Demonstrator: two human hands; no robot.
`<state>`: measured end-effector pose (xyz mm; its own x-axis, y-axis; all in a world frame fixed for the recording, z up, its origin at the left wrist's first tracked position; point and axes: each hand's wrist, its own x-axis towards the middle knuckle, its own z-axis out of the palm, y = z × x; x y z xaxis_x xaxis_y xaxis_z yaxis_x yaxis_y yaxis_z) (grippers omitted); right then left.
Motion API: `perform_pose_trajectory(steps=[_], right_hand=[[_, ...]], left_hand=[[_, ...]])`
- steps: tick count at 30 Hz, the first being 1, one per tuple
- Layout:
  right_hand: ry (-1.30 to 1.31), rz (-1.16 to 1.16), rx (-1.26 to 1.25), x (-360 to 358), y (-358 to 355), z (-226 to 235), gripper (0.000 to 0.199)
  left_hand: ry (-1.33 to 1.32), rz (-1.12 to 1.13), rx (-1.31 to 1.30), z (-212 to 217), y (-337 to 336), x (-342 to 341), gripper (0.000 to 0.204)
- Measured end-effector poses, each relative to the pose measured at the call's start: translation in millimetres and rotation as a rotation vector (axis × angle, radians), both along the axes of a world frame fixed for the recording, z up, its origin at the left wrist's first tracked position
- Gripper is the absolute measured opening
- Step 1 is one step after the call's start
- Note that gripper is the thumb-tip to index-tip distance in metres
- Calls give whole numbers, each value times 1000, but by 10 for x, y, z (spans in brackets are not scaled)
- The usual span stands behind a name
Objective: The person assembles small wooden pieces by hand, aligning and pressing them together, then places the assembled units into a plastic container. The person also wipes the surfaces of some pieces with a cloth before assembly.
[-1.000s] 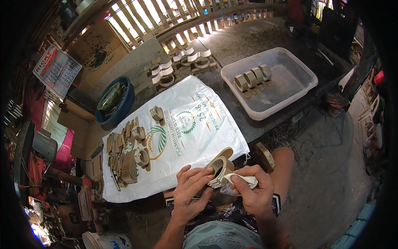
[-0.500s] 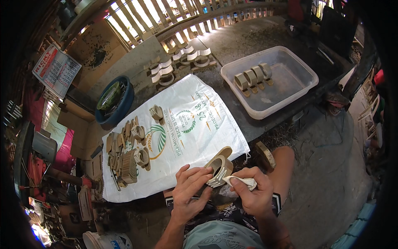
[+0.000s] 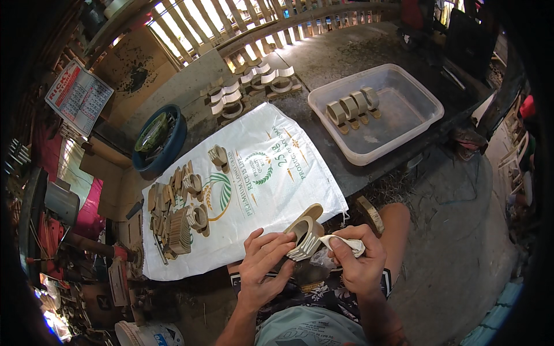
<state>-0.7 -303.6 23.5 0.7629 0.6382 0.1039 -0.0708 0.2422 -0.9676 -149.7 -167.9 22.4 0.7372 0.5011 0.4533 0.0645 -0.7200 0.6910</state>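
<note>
Over my lap, at the near edge of the sack (image 3: pixel 259 173), my left hand (image 3: pixel 262 268) grips a stack of wooden rings (image 3: pixel 304 233), fingers curled over its near side. My right hand (image 3: pixel 358 262) is closed on a folded scrap (image 3: pixel 345 243), its tip touching the stack. Whether that scrap is cloth or sandpaper I cannot tell. My fingers hide the lower part of the stack, so how many pieces it holds is unclear.

Farther left on the sack lies a heap of wooden pieces (image 3: pixel 176 213), too jumbled to count. Beyond the sack, on the table (image 3: pixel 346 52), a clear tub (image 3: pixel 378 109) holds four rings (image 3: pixel 352 106) standing on edge. More rings (image 3: pixel 254 86) sit by the slatted wall, their shapes washed out by glare. A blue basin (image 3: pixel 158 141) sits at the sack's far left corner; its contents are hard to make out.

Since half a second ago my right hand has brought the scrap a little closer against the stack; my left has kept its grip, and everything on the table is unmoved.
</note>
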Motion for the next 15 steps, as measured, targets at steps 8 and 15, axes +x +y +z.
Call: perform_pose_trajectory(steps=[8, 15], right_hand=[[-40, 96, -1, -81, -52, 1, 10], [-1, 61, 8, -66, -37, -1, 9]], left_hand=[[-6, 7, -7, 1, 7, 13, 41], [-19, -2, -9, -9, 17, 13, 42]])
